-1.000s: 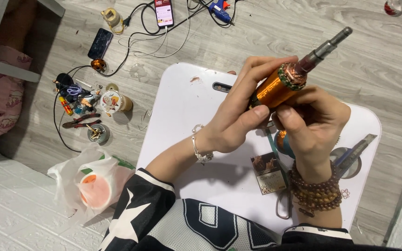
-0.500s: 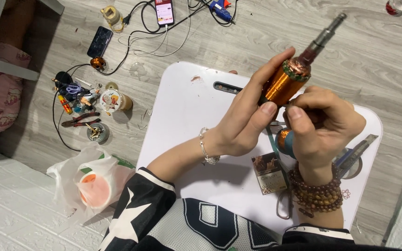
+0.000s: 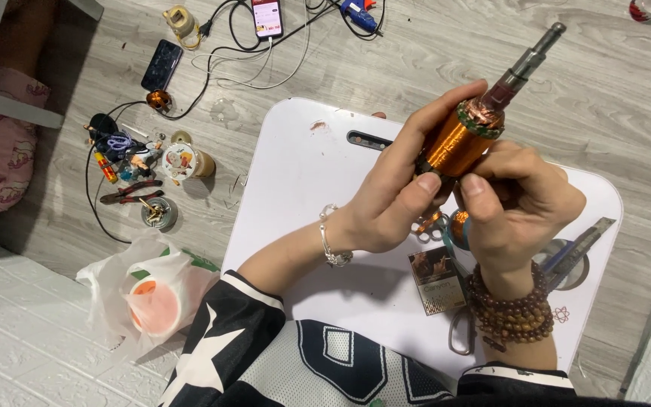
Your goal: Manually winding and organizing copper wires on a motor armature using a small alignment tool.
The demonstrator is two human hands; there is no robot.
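Fingers (image 3: 446, 113) of both hands grip the copper-wound rotor (image 3: 465, 139), hiding its lower end

Home floor workspace: grey wood-plank floor (image 3: 386, 68), white folding lap table (image 3: 303, 173), red-handled pliers (image 3: 129, 192), charging smartphone (image 3: 267, 16) were present.

Copper-wound motor rotor (image 3: 467, 139) — orange coils, grey steel shaft pointing up-right — tilted, held above the white board.

Both forearms reach forward, raised together; the left hand (image 3: 389, 203) curls its fingers closed, the right hand (image 3: 518, 203) clenched just beside it.
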